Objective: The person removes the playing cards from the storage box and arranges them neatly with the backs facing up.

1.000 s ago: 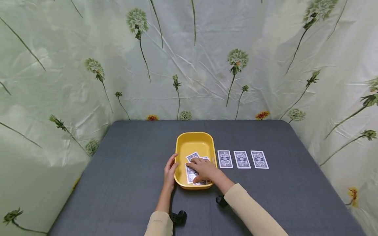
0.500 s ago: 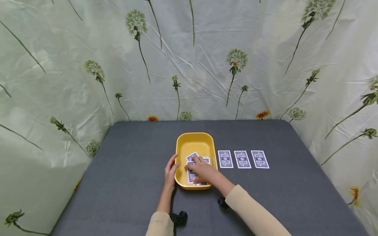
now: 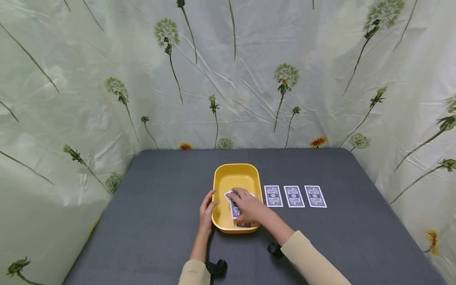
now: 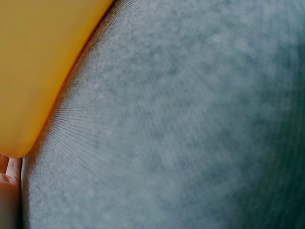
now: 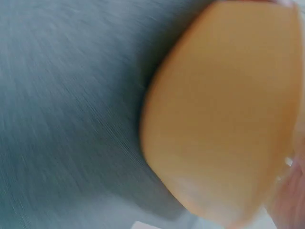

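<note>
A yellow tray (image 3: 235, 174) stands on the grey cloth with several blue-backed playing cards in its near half. My left hand (image 3: 206, 209) grips the tray's left side, thumb at the rim; in the left wrist view its fingers (image 4: 10, 176) show at the tray's corner. Inside the tray, my right hand (image 3: 250, 208) pinches a playing card (image 3: 234, 210) between fingers at its far end and thumb at its near end. The hand hides part of that card. Another card (image 3: 243, 225) shows below the thumb. The right wrist view is blurred, mostly tray wall.
To the right of the tray, three playing cards lie back up in a row: a near one (image 3: 273, 196), a middle one (image 3: 294, 196) and a far one (image 3: 315, 196). The grey-covered table (image 3: 160, 198) ends at a flower-printed curtain (image 3: 242, 79).
My right hand has shifted slightly right, and the card under it has turned and moved right, baring more of the tray's left floor. The left hand stays at the tray's side.
</note>
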Action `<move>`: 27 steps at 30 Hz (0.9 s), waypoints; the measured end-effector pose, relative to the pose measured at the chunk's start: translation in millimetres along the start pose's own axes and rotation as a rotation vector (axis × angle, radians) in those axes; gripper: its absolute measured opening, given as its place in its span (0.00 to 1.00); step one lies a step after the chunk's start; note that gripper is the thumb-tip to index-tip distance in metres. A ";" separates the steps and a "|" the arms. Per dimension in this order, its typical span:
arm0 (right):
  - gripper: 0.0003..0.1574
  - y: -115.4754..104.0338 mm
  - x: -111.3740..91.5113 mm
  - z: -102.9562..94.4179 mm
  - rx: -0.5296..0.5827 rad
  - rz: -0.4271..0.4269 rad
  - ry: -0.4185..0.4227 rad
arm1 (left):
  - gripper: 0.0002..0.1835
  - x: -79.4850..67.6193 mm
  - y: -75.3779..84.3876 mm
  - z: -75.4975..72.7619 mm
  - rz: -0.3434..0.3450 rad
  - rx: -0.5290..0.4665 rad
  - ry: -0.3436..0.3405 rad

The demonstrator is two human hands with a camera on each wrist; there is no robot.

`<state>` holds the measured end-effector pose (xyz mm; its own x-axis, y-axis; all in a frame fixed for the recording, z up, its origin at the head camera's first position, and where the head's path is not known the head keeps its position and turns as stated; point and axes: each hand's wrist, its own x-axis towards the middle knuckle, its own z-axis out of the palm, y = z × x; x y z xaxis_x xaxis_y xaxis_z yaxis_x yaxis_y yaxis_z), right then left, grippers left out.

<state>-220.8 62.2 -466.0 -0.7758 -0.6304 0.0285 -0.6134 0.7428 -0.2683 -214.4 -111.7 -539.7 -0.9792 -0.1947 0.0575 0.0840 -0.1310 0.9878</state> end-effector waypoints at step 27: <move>0.57 192.4 -161.5 -57.6 -0.047 0.315 0.025 | 0.21 -2.1 9.0 2.2 -0.004 -0.043 0.008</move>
<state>-222.1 319.9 -466.8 -0.9318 -0.3621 -0.0249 -0.3479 0.9107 -0.2228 -212.0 -110.4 -530.6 -0.9780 -0.2019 0.0518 0.0877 -0.1731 0.9810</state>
